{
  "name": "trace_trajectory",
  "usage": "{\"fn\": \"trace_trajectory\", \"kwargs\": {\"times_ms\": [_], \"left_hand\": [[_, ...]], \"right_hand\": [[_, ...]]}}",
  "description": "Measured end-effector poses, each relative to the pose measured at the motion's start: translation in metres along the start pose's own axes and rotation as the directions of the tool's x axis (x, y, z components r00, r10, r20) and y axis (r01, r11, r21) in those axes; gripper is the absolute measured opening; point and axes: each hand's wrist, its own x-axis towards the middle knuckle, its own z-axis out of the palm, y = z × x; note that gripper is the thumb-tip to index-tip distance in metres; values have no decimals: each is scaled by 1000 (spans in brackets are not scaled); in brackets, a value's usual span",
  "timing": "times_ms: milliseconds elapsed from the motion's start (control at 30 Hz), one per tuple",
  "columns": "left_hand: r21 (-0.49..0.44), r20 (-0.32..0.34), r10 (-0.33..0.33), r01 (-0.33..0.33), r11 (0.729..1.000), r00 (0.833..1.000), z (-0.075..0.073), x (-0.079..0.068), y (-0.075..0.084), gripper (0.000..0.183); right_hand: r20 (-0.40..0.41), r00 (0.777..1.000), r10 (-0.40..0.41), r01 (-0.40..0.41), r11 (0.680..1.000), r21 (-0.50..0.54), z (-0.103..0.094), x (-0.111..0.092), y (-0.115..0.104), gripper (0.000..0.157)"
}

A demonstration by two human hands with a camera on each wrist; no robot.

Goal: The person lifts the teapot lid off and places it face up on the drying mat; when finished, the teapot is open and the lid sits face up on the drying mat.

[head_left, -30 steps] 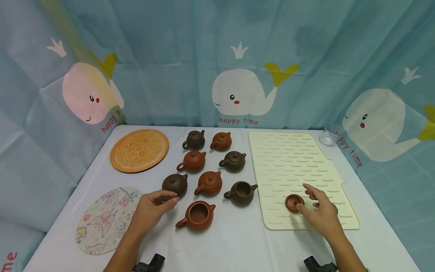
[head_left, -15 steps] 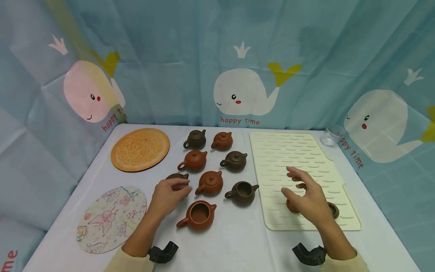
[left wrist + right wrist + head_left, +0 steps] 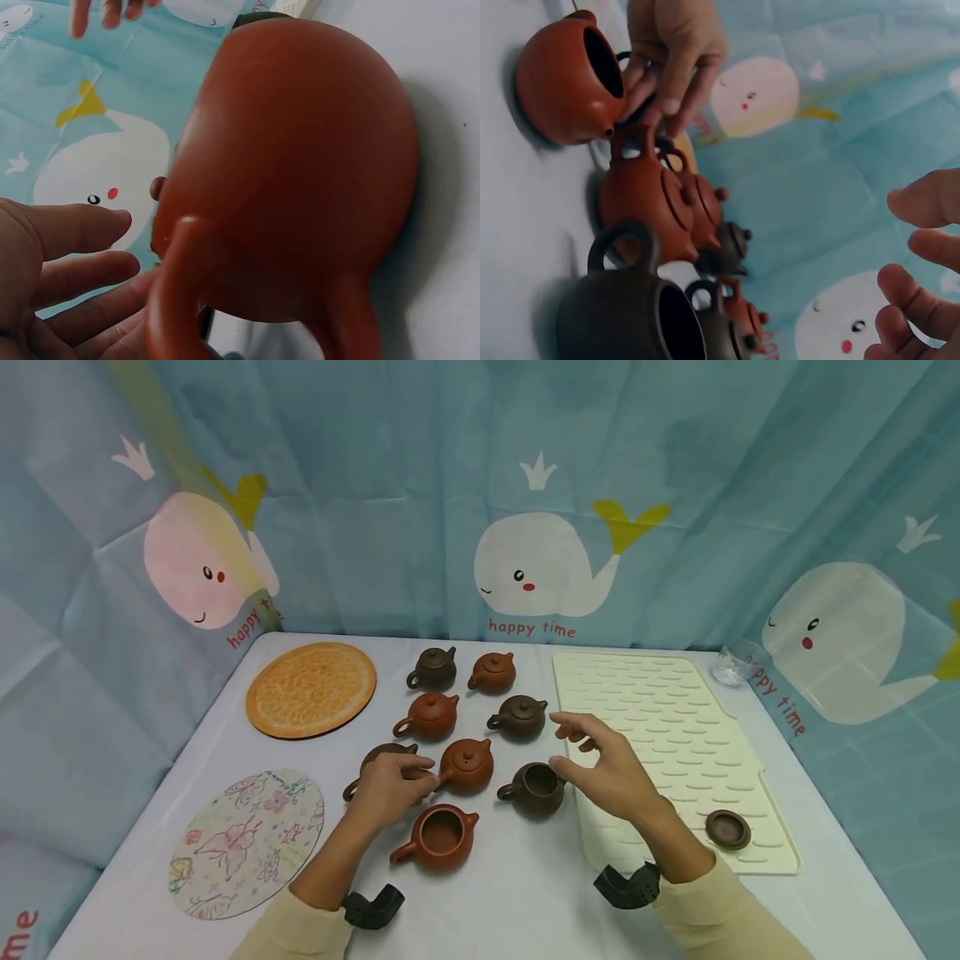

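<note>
My left hand point(image 3: 393, 787) hovers between a dark lidded teapot point(image 3: 386, 750) and a red-brown lidded teapot point(image 3: 467, 767). Its fingertips are close to the latter's handle; whether they touch cannot be told. Nearer me, a lidless red-brown teapot point(image 3: 442, 839) shows its hollow inside; it looms large in the left wrist view. My right hand point(image 3: 606, 768) is in the air by a lidless dark teapot point(image 3: 536, 789), fingers loosely bent and holding nothing. A dark lid point(image 3: 727, 830) lies on the cream mat point(image 3: 645, 685). The red-brown lid is hidden behind my right arm.
Several more lidded teapots stand behind, including a dark one point(image 3: 519, 717) and a red-brown one point(image 3: 427, 717). An orange round mat point(image 3: 311, 689) and a patterned round mat point(image 3: 247, 847) lie left. A clear cup point(image 3: 731, 667) stands at the back right.
My right hand has moved left from the lids on the mat toward the dark lidless teapot. My left hand has shifted right from the dark teapot toward the red-brown lidded teapot's handle.
</note>
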Motion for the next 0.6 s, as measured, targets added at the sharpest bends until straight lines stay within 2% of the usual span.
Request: {"fn": "trace_trajectory", "kwargs": {"times_ms": [200,367,500,600], "left_hand": [[27,25,-28,27,999,999,3,4,-3,28],[59,24,-10,9,998,1000,5,6,-5,19],[76,20,0,-1,997,1000,7,8,-6,15],[84,13,3,-4,996,1000,8,9,-6,13]], "right_hand": [[85,996,7,-8,1000,7,21,18,-2,45],[148,989,23,-30,999,41,42,34,0,41],[207,978,-8,-11,996,90,59,46,4,38],[231,972,-32,19,998,60,69,54,7,35]]}}
